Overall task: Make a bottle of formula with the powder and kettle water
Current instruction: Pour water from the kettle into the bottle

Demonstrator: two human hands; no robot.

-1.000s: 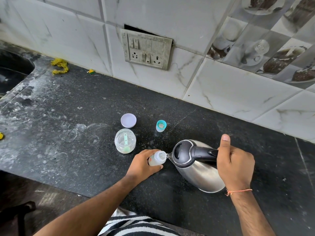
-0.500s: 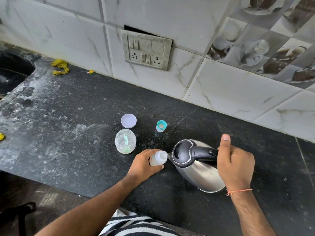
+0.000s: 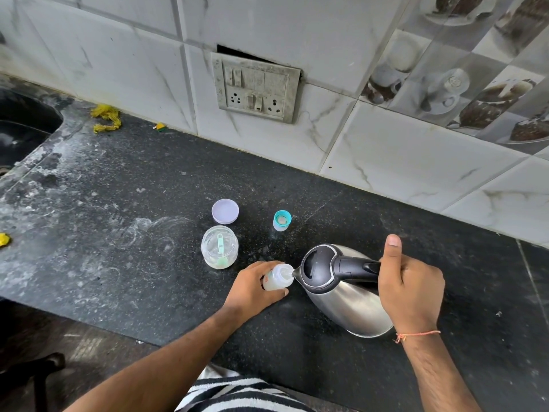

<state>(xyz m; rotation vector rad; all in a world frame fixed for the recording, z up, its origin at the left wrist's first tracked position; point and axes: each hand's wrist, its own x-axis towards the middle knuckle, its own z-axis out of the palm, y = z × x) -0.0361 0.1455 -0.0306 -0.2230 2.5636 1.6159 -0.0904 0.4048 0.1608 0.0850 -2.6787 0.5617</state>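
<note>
Gripping the black handle, the right hand (image 3: 411, 288) tilted a steel kettle (image 3: 344, 289), its spout at the mouth of a small bottle (image 3: 277, 278) clasped by the left hand (image 3: 252, 288) on the dark table (image 3: 118, 233). Just behind stood an open powder jar (image 3: 219, 246), its lilac lid (image 3: 225, 211) and a teal bottle cap (image 3: 282, 220).

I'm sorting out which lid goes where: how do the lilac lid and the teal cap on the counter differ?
The lilac lid is wide, flat and opaque, lying behind the open powder jar. The teal cap is much narrower and taller, with a teal ring on a clear body, standing farther right. Both sit loose on the black counter, off their containers, untouched by either hand.
</note>
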